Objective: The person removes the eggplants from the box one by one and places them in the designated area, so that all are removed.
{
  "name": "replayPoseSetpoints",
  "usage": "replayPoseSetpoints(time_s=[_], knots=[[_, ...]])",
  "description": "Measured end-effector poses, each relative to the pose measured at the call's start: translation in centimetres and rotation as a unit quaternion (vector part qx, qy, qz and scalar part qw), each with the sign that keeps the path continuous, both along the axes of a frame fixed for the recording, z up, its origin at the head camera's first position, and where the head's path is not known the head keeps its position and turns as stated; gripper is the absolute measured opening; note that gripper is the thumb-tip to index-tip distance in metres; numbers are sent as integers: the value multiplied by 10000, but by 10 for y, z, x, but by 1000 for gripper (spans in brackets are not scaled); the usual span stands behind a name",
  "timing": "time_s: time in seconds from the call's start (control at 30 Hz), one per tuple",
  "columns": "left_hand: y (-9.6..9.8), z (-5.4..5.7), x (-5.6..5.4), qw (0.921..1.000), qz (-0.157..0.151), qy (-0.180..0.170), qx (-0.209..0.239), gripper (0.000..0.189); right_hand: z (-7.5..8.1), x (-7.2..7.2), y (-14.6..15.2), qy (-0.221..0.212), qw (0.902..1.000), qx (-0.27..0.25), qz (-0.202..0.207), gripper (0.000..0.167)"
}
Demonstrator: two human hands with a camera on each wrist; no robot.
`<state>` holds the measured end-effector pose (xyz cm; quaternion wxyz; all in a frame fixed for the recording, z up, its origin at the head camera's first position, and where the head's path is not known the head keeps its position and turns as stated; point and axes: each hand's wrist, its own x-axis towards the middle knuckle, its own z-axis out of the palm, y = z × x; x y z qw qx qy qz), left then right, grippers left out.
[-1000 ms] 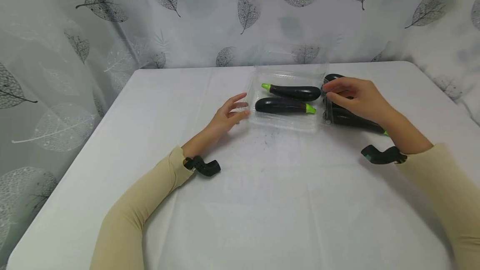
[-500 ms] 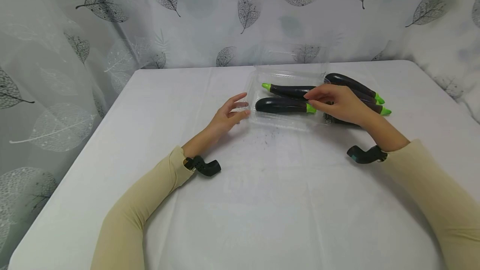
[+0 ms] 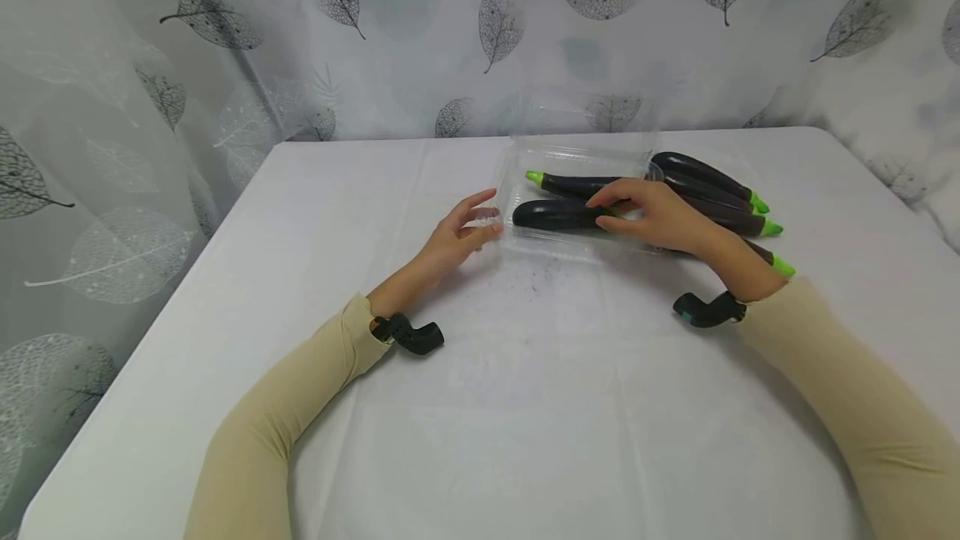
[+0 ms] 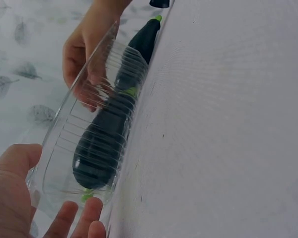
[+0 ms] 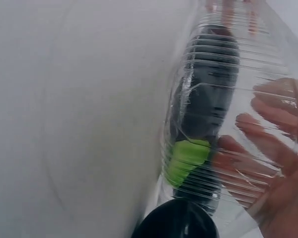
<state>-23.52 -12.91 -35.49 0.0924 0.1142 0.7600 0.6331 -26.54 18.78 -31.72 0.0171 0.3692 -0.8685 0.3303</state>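
Observation:
Two dark eggplants with green stems, a front eggplant [image 3: 553,215] and a rear eggplant [image 3: 572,185], lie side by side in a clear plastic clamshell box [image 3: 573,248], lid raised at the back. My left hand [image 3: 452,238] is at the box's left end, thumb and fingers spread around the wall. My right hand [image 3: 654,212] reaches into the box over the right end of the front eggplant, largely hiding its green stem. Through the clear wall in the right wrist view, the right fingers [image 5: 270,144] appear loosely extended beside the stem; no firm grip shows.
Several more eggplants [image 3: 708,171] lie just right of the box, stems pointing right, partly behind my right forearm. A white cloth covers the table [image 3: 495,423]. A leaf-patterned curtain [image 3: 420,32] hangs along the back and sides.
My right hand has moved left from the loose eggplants at the right to above the front eggplant's stem end in the box. My left hand stays at the box's left end.

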Motion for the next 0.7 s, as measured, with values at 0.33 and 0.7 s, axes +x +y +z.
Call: replayPoseSetpoints(time_s=[0.33,0.7], knots=[[1,-2,-1,10000,13,28,32,59,-5,-4,-3,45,9995,317,-36,30],[1,-2,0,10000,-5,62,12,58,-1,-8,-11,-243,9926,1086,-496,38]])
